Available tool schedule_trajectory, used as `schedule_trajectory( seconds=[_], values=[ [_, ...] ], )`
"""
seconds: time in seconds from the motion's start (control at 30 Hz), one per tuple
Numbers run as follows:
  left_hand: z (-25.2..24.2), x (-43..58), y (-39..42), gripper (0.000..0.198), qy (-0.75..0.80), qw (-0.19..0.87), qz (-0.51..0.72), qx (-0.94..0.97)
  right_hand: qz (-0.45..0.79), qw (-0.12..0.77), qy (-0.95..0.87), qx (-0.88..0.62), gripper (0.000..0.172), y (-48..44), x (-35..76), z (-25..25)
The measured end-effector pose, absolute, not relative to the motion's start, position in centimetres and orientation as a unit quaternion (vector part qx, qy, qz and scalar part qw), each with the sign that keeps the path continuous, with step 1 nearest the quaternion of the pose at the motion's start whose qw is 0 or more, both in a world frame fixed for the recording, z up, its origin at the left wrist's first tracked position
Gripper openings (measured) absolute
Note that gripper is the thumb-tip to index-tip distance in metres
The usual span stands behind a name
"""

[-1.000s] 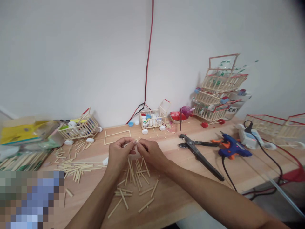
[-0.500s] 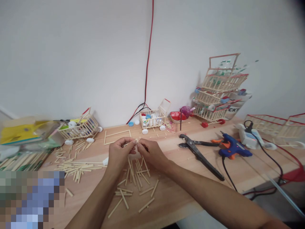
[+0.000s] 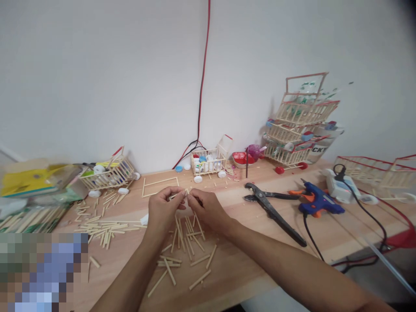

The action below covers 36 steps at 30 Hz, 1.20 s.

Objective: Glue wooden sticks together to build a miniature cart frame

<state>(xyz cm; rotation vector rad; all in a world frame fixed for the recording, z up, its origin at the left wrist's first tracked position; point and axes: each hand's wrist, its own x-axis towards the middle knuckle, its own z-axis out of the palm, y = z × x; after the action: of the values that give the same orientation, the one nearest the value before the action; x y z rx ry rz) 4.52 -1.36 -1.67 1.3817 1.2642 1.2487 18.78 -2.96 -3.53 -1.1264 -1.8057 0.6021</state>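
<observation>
My left hand and my right hand meet above the middle of the wooden table. Both pinch the same short thin wooden stick between thumb and fingers. Under the hands lies a loose pile of cut sticks. Just behind the hands a rectangular stick frame lies flat on the table.
Black pliers and a blue glue gun with its cord lie to the right. Small stick carts stand along the wall, with a stack of them at the back right. More sticks and boxes lie at the left.
</observation>
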Motion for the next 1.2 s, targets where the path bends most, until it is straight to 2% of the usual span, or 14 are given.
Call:
schedule_trajectory(
  seconds=[1.2],
  values=[
    [-1.46,4.34,-1.42,0.023,0.494,0.418,0.495,0.581,0.231,0.447,-0.737,-0.452,0.025,-2.81,18.93,-3.62]
  ],
)
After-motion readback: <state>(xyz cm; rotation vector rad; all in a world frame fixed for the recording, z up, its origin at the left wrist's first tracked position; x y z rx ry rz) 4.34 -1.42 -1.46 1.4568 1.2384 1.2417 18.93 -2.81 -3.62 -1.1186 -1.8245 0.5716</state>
